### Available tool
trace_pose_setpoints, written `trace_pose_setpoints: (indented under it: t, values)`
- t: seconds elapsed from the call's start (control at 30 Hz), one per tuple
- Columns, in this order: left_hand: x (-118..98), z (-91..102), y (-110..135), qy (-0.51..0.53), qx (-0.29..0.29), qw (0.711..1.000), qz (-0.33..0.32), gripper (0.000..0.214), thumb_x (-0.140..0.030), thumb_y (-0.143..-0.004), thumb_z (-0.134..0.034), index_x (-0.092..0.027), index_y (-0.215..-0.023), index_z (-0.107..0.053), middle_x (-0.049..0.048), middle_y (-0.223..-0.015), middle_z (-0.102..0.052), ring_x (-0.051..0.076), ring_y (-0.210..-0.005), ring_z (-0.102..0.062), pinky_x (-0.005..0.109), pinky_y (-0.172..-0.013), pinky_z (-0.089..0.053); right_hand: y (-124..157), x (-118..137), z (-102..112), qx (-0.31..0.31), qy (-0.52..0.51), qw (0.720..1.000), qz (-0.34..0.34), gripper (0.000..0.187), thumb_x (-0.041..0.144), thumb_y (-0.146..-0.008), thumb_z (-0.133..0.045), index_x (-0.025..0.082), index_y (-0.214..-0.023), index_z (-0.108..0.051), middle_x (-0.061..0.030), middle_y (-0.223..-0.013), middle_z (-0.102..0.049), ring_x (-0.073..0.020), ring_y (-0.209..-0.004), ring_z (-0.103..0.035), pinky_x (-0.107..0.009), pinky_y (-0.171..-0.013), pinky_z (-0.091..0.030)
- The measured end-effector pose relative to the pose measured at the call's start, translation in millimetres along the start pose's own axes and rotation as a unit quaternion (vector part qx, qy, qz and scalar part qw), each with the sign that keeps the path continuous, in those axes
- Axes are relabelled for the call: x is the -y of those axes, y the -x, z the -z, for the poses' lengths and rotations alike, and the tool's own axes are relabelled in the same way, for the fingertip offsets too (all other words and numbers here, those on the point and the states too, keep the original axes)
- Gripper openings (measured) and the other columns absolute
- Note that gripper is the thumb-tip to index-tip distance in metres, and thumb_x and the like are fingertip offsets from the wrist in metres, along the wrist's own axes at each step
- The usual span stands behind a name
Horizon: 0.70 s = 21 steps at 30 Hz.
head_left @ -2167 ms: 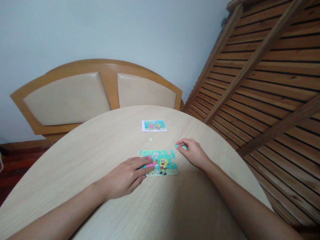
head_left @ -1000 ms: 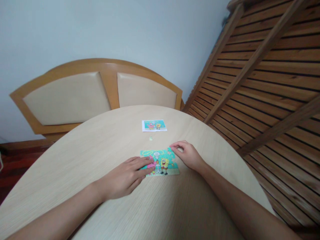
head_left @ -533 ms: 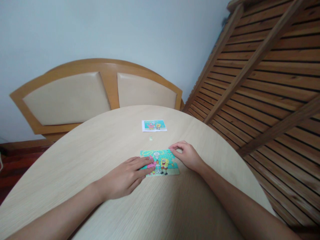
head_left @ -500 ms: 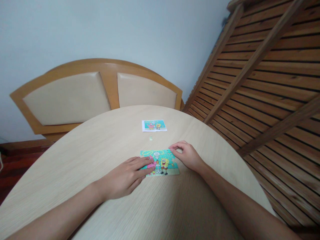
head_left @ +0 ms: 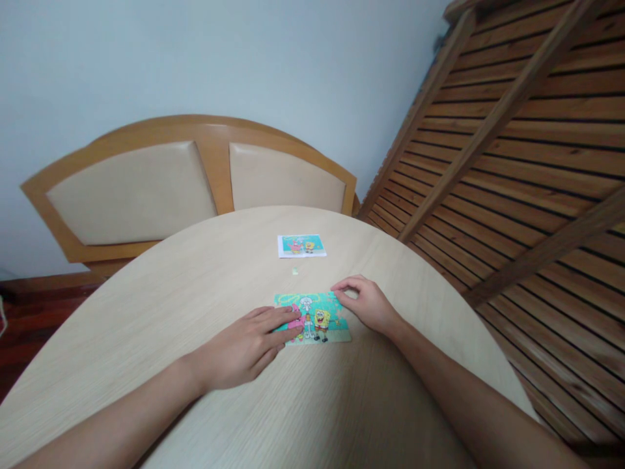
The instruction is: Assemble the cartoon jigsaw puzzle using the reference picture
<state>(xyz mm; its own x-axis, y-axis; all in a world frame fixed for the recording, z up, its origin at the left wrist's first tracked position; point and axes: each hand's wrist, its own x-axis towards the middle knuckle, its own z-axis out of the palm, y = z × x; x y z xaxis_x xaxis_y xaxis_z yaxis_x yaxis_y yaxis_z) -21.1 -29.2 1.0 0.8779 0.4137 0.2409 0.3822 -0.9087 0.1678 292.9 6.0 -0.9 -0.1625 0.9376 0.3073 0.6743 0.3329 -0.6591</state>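
A small cartoon jigsaw puzzle (head_left: 315,317), teal with pink and yellow figures, lies flat on the round pale wooden table (head_left: 195,299). My left hand (head_left: 244,345) rests flat with its fingers spread, the fingertips pressing on the puzzle's left edge. My right hand (head_left: 367,305) sits at the puzzle's upper right corner, fingers curled, fingertips pressing down on that corner. Whether a piece is still under the fingertips is hidden.
A small printed picture card (head_left: 301,245) of the same cartoon lies farther back on the table. A tiny pale scrap (head_left: 294,271) lies between it and the puzzle. A padded wooden headboard (head_left: 146,189) leans on the wall behind. A slatted wooden bed frame (head_left: 512,163) leans at the right.
My right hand brought a teal piece from the right of the puzzle to its upper right corner and pressed it in. The left hand stayed put.
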Motion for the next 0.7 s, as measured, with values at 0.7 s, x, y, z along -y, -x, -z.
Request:
trace_pose_setpoints:
  t: [0.7]
  values:
    - [0.3,0.0,0.0,0.002,-0.006,1.0,0.002,0.057,-0.013,-0.099,-0.044,-0.027,-0.154,-0.037,0.0081,-0.154,-0.045,0.025,-0.142,-0.043,0.047,-0.118,-0.038,2.3,-47.2,50.6,-0.019,0.13,0.986,-0.105,0.025,0.04,-0.078,-0.071,0.02,-0.092,-0.078,-0.0108,-0.103,-0.075,-0.0261,-0.094,-0.069,-0.037,-0.085,-0.052]
